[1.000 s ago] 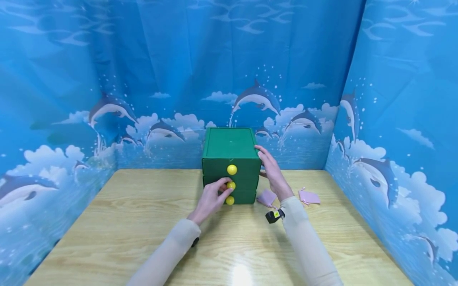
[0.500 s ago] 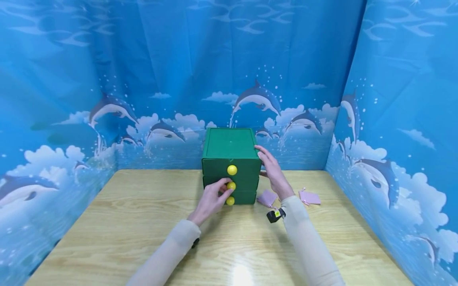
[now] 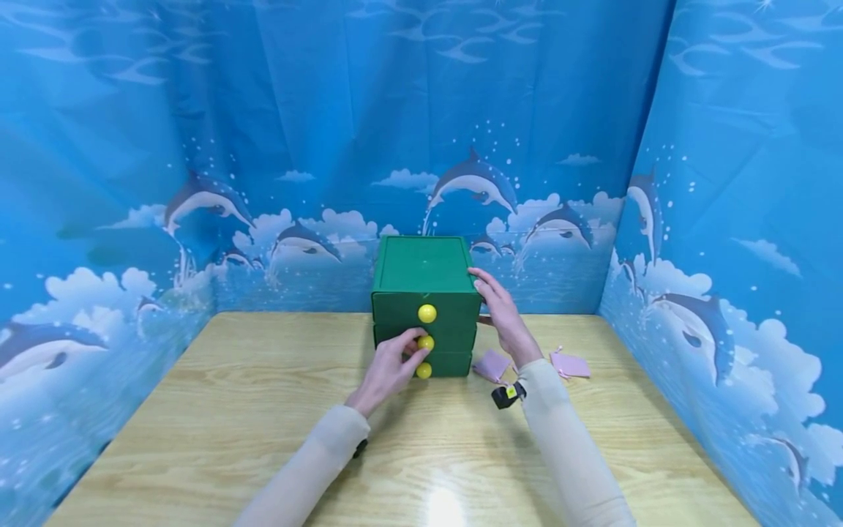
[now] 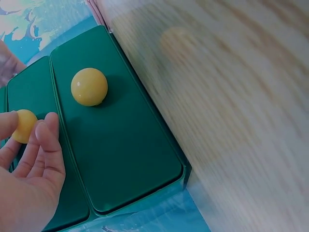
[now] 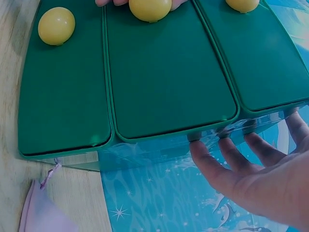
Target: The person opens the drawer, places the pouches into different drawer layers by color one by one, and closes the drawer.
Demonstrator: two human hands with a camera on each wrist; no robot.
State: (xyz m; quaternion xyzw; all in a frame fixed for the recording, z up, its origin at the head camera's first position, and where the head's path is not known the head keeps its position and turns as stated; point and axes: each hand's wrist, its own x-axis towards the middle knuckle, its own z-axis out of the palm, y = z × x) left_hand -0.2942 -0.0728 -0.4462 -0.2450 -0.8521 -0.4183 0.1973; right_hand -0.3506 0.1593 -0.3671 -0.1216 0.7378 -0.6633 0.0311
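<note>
A green cabinet (image 3: 424, 263) with three stacked drawers stands at the back middle of the table, each drawer front bearing a round yellow knob. My left hand (image 3: 388, 369) pinches the middle knob (image 3: 426, 342) between thumb and fingers; the left wrist view shows the fingers around this knob (image 4: 25, 126). Above it is the top knob (image 3: 426, 313), and the bottom knob (image 3: 423, 369) sits just below my left thumb. My right hand (image 3: 503, 318) rests against the cabinet's right side, its fingertips touching the clear side wall in the right wrist view. All drawer fronts look pushed in.
Two small pink drawstring pouches lie right of the cabinet: one pouch (image 3: 492, 364) near its lower corner, another pouch (image 3: 570, 364) beyond my right wrist. The wooden table (image 3: 276, 380) ends at a blue dolphin-print curtain (image 3: 316, 146) at the back and sides.
</note>
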